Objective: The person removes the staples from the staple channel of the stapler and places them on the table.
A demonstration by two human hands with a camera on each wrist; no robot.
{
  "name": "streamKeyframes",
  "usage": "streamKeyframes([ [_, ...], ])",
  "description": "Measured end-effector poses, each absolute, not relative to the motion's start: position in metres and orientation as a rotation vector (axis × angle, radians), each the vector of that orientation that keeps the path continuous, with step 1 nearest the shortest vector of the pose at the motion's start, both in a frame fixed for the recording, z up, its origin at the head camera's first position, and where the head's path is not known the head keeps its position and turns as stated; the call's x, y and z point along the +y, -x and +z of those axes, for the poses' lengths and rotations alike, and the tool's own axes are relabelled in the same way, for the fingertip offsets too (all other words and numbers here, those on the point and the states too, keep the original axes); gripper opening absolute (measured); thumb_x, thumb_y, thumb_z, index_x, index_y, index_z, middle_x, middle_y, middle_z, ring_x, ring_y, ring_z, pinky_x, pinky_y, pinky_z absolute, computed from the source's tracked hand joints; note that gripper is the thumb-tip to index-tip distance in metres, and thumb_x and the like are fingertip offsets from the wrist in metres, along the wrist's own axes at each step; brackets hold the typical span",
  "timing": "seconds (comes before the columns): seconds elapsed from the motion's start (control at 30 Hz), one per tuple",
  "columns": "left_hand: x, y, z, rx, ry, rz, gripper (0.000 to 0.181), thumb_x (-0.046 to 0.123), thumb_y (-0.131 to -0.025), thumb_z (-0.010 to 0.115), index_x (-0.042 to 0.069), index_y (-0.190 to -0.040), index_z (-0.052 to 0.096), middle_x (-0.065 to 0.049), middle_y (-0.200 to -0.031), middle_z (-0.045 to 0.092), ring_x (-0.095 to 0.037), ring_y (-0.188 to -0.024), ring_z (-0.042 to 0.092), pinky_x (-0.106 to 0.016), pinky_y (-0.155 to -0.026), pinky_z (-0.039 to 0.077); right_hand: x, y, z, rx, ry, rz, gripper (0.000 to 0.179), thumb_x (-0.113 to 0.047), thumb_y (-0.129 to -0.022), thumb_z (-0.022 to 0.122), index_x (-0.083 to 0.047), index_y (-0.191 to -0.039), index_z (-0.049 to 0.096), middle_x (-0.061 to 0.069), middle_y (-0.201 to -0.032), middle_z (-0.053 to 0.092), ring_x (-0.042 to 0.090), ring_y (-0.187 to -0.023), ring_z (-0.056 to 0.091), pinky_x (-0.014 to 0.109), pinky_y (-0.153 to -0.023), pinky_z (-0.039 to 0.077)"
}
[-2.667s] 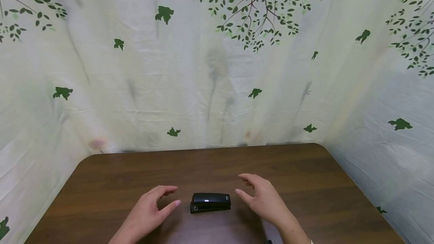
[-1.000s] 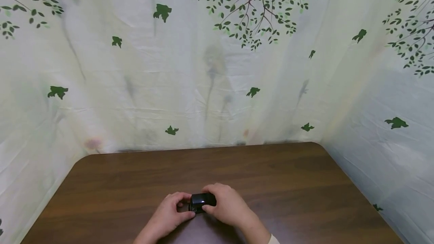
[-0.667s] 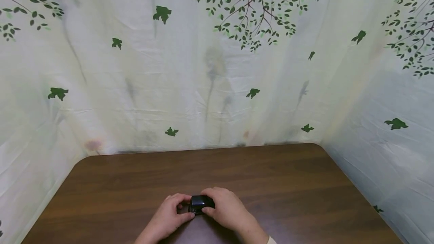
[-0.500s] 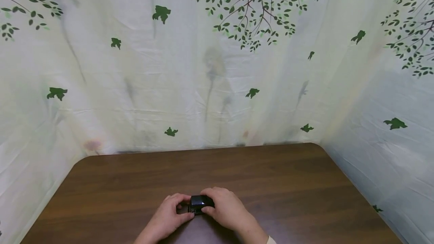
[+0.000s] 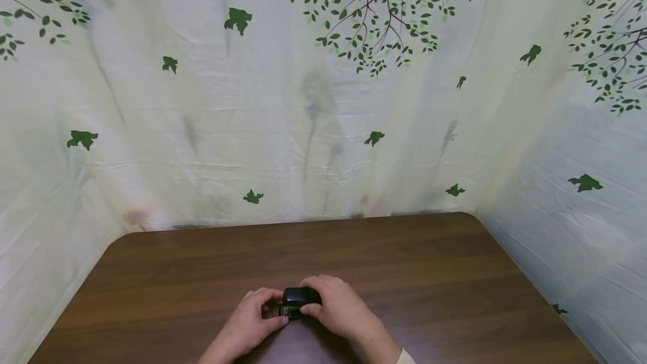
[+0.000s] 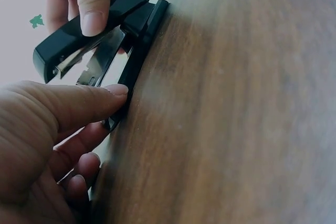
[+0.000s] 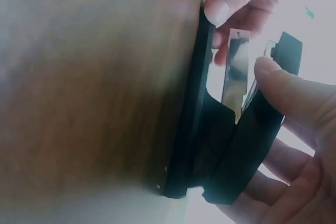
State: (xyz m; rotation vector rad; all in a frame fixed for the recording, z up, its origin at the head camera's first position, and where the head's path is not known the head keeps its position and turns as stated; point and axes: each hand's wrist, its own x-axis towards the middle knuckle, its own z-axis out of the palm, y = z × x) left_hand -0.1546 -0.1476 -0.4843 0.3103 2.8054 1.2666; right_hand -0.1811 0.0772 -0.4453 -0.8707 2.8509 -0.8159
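A black stapler [image 5: 299, 297] stands on the table near its front, its top cover lifted off the base. My left hand [image 5: 247, 320] pinches the front end of the base [image 6: 143, 43] between thumb and fingers. My right hand [image 5: 345, 309] grips the cover [image 7: 252, 140], thumb on its near side and fingers behind. Between cover and base, the silvery staple magazine [image 7: 236, 72] shows in both wrist views. Whether staples lie in it I cannot tell. In the head view my right hand hides the stapler's rear end.
The brown wooden table [image 5: 429, 268] has rounded far corners and stretches out beyond my hands. A pale curtain [image 5: 283, 117] printed with leaves and branches hangs behind the table and along its sides.
Both hands have come in from either side and taken hold of the stapler. Within the last half second my right hand has risen slightly, lifting the cover while the base stays down.
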Motion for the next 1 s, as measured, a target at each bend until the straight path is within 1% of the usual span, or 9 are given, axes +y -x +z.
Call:
streamKeyframes([
  [0.17, -0.147, 0.155, -0.484, 2.785, -0.290, 1.260, 0.036, 0.030, -0.081, 0.086, 0.021, -0.113, 0.072, 0.005, -0.113, 0.069, -0.012, -0.094, 0.051, -0.023, -0.075, 0.045, 0.083, 0.182, -0.441, 2.825, 0.836, -0.867, 0.033, -0.034, -0.090, 0.078, -0.024, -0.121, 0.069, -0.008, -0.121, 0.071, 0.009, -0.111, 0.065, 0.034, -0.095, 0.052],
  [0.37, -0.146, 0.155, -0.486, 2.806, -0.283, 1.257, 0.035, 0.029, -0.080, 0.087, 0.027, -0.111, 0.072, 0.010, -0.110, 0.069, -0.011, -0.093, 0.049, -0.023, -0.076, 0.043, 0.092, 0.183, -0.430, 2.824, 0.822, -0.897, 0.035, -0.035, -0.089, 0.079, -0.021, -0.120, 0.069, -0.006, -0.120, 0.071, 0.010, -0.107, 0.065, 0.034, -0.092, 0.053],
  [0.5, -0.145, 0.154, -0.486, 2.819, -0.276, 1.262, 0.035, 0.027, -0.079, 0.088, 0.027, -0.111, 0.072, 0.010, -0.108, 0.069, -0.011, -0.092, 0.049, -0.023, -0.076, 0.042, 0.098, 0.185, -0.424, 2.787, 0.765, -0.945, 0.035, -0.034, -0.088, 0.081, -0.022, -0.119, 0.069, -0.005, -0.116, 0.072, 0.010, -0.104, 0.066, 0.035, -0.090, 0.054],
  [0.6, -0.145, 0.154, -0.485, 2.832, -0.275, 1.261, 0.036, 0.027, -0.078, 0.088, 0.028, -0.110, 0.073, 0.011, -0.107, 0.069, -0.010, -0.091, 0.049, -0.023, -0.075, 0.042, 0.105, 0.186, -0.418, 2.749, 0.714, -0.987, 0.034, -0.033, -0.088, 0.081, -0.022, -0.117, 0.069, -0.004, -0.112, 0.074, 0.012, -0.103, 0.068, 0.038, -0.090, 0.054],
  [0.77, -0.144, 0.155, -0.486, 2.857, -0.278, 1.253, 0.035, 0.026, -0.077, 0.089, 0.029, -0.109, 0.073, 0.013, -0.106, 0.069, -0.007, -0.090, 0.049, -0.022, -0.075, 0.042, 0.115, 0.189, -0.414, 2.701, 0.654, -1.033, 0.033, -0.032, -0.088, 0.081, -0.022, -0.117, 0.068, -0.004, -0.113, 0.074, 0.018, -0.109, 0.069, 0.045, -0.094, 0.054],
  [1.0, -0.144, 0.155, -0.486, 2.848, -0.267, 1.225, 0.035, 0.026, -0.078, 0.088, 0.028, -0.110, 0.073, 0.012, -0.109, 0.069, -0.010, -0.093, 0.051, -0.024, -0.078, 0.044, 0.132, 0.192, -0.412, 2.674, 0.624, -1.093, 0.032, -0.029, -0.088, 0.081, -0.020, -0.116, 0.068, -0.004, -0.112, 0.074, 0.026, -0.114, 0.069, 0.048, -0.093, 0.054],
])
